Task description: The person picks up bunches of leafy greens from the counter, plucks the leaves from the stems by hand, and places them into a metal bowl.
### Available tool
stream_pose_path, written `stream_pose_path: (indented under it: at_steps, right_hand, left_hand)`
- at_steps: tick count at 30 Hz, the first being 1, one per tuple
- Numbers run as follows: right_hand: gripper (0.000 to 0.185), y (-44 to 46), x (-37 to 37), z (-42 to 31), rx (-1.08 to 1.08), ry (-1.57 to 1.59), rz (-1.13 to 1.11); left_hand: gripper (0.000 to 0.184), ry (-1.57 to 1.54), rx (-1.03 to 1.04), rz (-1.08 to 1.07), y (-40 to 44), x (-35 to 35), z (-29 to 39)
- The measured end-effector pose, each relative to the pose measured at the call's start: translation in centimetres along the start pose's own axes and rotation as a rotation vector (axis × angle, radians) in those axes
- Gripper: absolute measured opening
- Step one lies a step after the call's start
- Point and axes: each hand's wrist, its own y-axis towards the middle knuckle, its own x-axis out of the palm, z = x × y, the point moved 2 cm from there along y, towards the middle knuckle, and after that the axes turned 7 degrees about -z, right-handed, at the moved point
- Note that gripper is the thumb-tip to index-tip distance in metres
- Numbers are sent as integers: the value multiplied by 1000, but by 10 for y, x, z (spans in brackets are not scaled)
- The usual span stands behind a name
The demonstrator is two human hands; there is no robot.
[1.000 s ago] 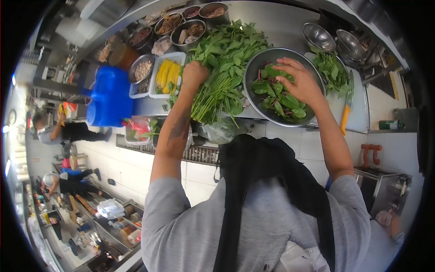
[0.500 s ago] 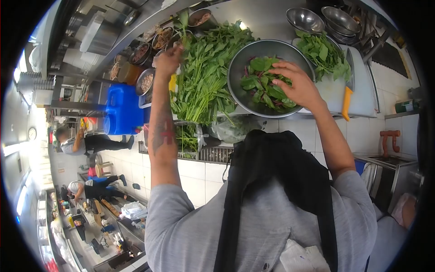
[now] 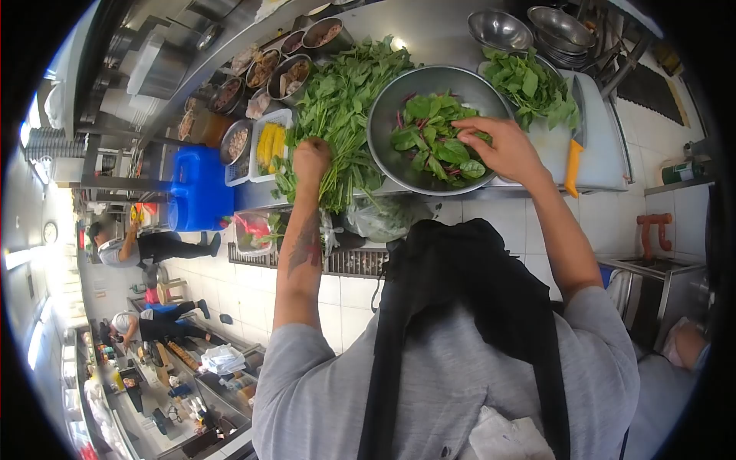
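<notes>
Began at the left with a blue jug (image 3: 201,188) and, just right of it, a white basket (image 3: 288,119) holding yellow pieces (image 3: 271,143). Came next to the left hand (image 3: 312,159), low at the near left side of a broad heap of leafy greens (image 3: 341,107) on the tabletop (image 3: 437,23). Saw its fingers curled in, knuckles up; could not tell of any stem gripped beneath. Noted the change here: seen half a second earlier farther off, up toward the metal pots, and by this moment drawn back near, beside the stems. Judged this to mean a return to the heap, with each hand again at greens.

Moved right to a large metal bowl (image 3: 479,96), touching or just beside the heap, with loose red-stemmed leaves (image 3: 429,134) inside. Found the right hand (image 3: 502,149) over its right side, fingers bent, thumb close to fingertips; could not tell of any leaf pinched between. Ended at the right with a second pile of greens (image 3: 531,88) and, nearer, an orange-handled knife (image 3: 573,165) lying on a pale cutting board (image 3: 606,153)
</notes>
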Motion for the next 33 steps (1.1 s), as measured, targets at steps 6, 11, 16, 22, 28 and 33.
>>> stream_pose_path:
  at_steps: [6, 11, 16, 22, 28, 33]
  right_hand:
    - [25, 74, -6, -29, -318, -300, 145]
    - [22, 143, -20, -59, -596, -417, 411]
    - [16, 154, -32, -82, -494, -521, 240]
    - [15, 145, -2, -64, -532, -342, 133]
    - [17, 128, 20, -30, -444, 170, 223]
    - [9, 119, 13, 0, -157, 914, 367]
  left_hand:
    - [15, -171, 355, 315, -16, -108, 48]
    - [13, -360, 345, 335, -55, -183, 101]
    - [13, -379, 325, 364, -75, -206, 107]
    - [13, -349, 255, 286, -88, -193, 108]
    - [16, -360, 285, 222, -93, -160, 118]
    - [13, -679, 287, -117, -131, -109, 176]
